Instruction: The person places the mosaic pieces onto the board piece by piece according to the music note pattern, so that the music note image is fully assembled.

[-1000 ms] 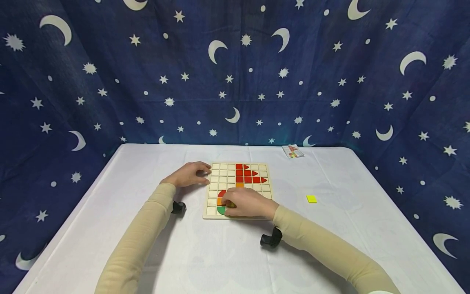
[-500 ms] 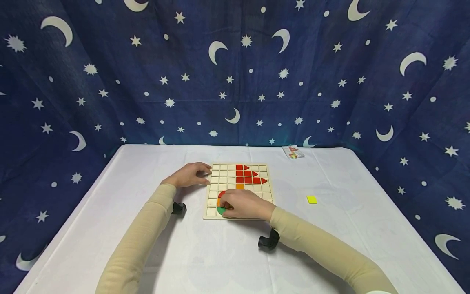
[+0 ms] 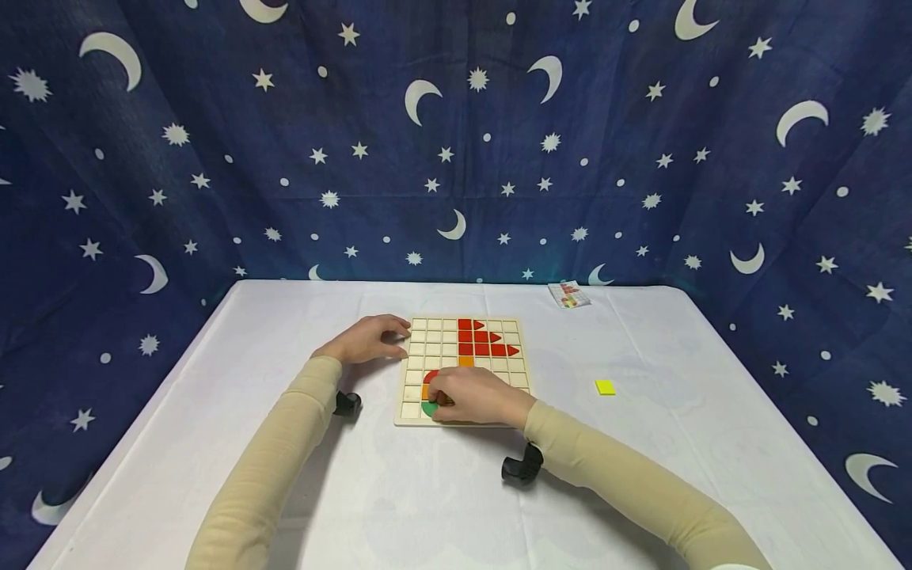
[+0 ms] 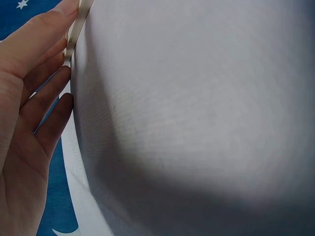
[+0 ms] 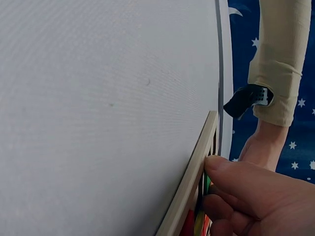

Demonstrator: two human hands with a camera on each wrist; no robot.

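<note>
A square wooden grid board (image 3: 431, 348) lies on the table. Along its left edge rests my left hand (image 3: 365, 338), fingers loosely bent; the left wrist view shows its thumb and fingertips touching the rim. My right hand (image 3: 479, 396) is over the near part of the board, fingers curled down among the tiles. Beside its fingertips are a red rounded tile (image 3: 431, 376), an orange tile (image 3: 425, 392) and a green rounded tile (image 3: 429, 408). The hand hides the tiles beneath it, and any piece between the fingers. In the right wrist view, the thumb (image 5: 221, 166) lies by the board's rim.
Red squares and pointed tiles (image 3: 481, 336) fill part of the board's far right, above an orange square (image 3: 466, 362). A loose yellow square tile (image 3: 605, 387) lies right of the board. A small pattern card (image 3: 569, 294) lies near the table's back edge.
My right hand has shifted slightly left and its fingers have drawn in, covering tiles seen earlier, then stayed still. The left hand has stayed put.
</note>
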